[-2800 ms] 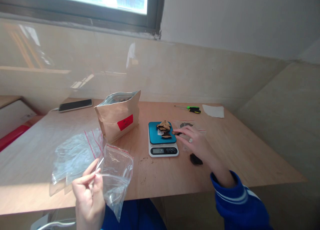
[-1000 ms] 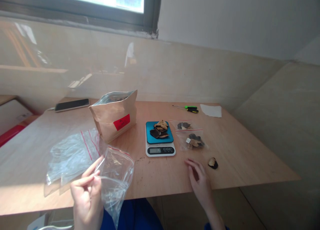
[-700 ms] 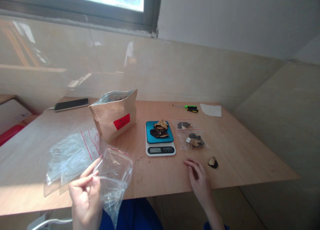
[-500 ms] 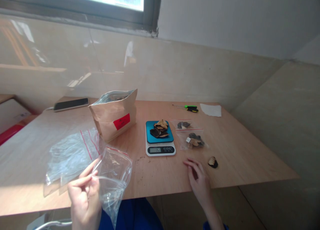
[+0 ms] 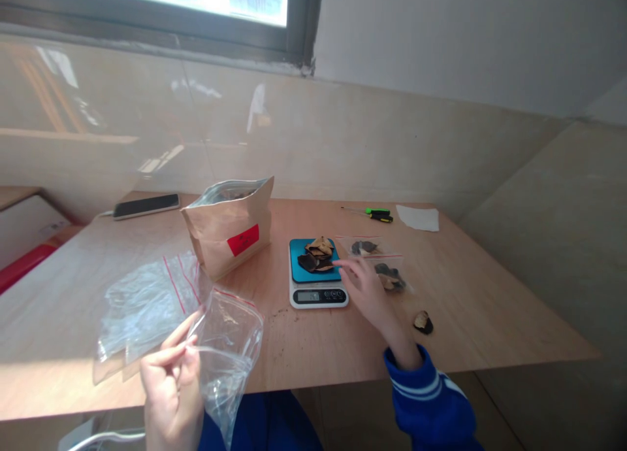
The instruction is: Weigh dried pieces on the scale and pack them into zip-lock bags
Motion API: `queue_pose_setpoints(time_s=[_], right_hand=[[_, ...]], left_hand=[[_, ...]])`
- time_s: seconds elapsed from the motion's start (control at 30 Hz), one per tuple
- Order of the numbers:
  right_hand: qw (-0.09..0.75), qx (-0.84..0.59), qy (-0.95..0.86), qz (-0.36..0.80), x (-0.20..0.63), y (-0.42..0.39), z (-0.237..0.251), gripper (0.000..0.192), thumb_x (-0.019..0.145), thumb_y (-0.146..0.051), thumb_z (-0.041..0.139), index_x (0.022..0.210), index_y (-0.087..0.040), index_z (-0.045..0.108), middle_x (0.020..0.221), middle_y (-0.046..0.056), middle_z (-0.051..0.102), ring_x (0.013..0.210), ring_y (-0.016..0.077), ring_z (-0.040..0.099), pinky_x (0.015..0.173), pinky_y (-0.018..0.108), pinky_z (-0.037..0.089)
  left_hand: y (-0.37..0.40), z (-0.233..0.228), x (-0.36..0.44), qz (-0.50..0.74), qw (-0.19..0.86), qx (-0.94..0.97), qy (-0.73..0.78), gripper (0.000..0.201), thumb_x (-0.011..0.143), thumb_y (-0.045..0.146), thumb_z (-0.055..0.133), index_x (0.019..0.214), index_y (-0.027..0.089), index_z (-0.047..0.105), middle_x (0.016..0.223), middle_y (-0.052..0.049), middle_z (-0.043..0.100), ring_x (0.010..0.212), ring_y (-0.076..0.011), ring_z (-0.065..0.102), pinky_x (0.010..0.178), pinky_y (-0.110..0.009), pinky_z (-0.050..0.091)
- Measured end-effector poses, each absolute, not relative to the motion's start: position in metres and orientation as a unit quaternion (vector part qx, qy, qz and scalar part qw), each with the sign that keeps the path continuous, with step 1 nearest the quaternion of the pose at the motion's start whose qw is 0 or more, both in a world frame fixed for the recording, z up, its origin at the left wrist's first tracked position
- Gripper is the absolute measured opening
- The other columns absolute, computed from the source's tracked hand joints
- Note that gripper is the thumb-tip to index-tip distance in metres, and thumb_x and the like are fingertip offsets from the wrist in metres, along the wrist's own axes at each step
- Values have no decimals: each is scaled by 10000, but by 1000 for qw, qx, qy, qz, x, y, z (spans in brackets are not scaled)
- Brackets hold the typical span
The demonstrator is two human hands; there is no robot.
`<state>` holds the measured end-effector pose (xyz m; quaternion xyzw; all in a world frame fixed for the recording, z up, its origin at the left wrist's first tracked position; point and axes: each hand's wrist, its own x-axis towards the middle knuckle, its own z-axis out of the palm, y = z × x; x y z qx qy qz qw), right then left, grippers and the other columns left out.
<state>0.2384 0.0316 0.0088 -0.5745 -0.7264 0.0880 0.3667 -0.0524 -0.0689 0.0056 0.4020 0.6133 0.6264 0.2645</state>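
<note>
My left hand [image 5: 171,379] pinches the edge of a clear zip bag [image 5: 228,340] with a red seal line, over the front edge of the table. My right hand [image 5: 362,287] reaches over the right side of a digital scale [image 5: 319,297], its fingers stretched out and the fingertips beside the dried brown slices [image 5: 316,261] on the blue plate. Whether they touch the slices I cannot tell. Under and behind that hand lie two zip bags holding dark dried pieces [image 5: 390,280]. One loose dried piece [image 5: 423,322] lies to the right on the wood.
A standing kraft pouch [image 5: 230,232] with a red label gapes at the back left. Flat clear bags [image 5: 147,307] lie left of it, a phone [image 5: 147,206] behind. Screwdrivers [image 5: 377,214] and a white paper [image 5: 418,217] are at the back right.
My right hand has moved forward and left, from the table's front to the scale's plate beside the slices. My left hand still holds the bag; the view has shifted slightly.
</note>
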Motion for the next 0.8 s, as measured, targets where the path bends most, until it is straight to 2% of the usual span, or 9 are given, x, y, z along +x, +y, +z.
queue_pose_setpoints(time_s=[0.2,0.3,0.53,0.67,0.8], right_hand=[[229,-556,-794,91,231,114,21,332,899,-212,539,1217,-192,629,1169,124,623,1139,253,562,1019,422,426],[179,-549,-805,133,233,136,17,310,867,-153,585,1168,-170,656,1168,124,674,1121,251,604,998,398,445],[177,-577,-788,120,247,133,13,299,888,-220,583,1168,-142,652,1170,144,682,1065,259,638,911,373,484],[162,-589,-786,93,250,130,13,263,880,-230,585,1104,-131,680,1105,159,680,1065,277,611,947,409,447],[172,-578,-795,70,239,133,17,321,899,-255,562,1197,-168,644,1208,147,613,1147,244,554,1006,391,404]], left_hand=[[-70,5,-55,632,255,391,618,324,730,469,662,857,276,435,1151,-88,659,1109,-293,621,982,-517,471],[-70,2,-58,634,247,398,615,319,743,456,657,873,264,438,1176,-101,646,1130,-298,608,998,-529,446],[-71,-1,-65,624,241,415,616,292,793,465,611,890,257,430,1194,-110,645,1170,-292,583,1002,-532,427],[-71,1,-61,629,240,435,598,269,803,436,607,879,263,417,1219,-104,639,1174,-274,586,978,-501,454],[-70,5,-55,632,243,444,587,263,805,435,606,867,257,422,1230,-114,637,1194,-275,577,974,-488,464]])
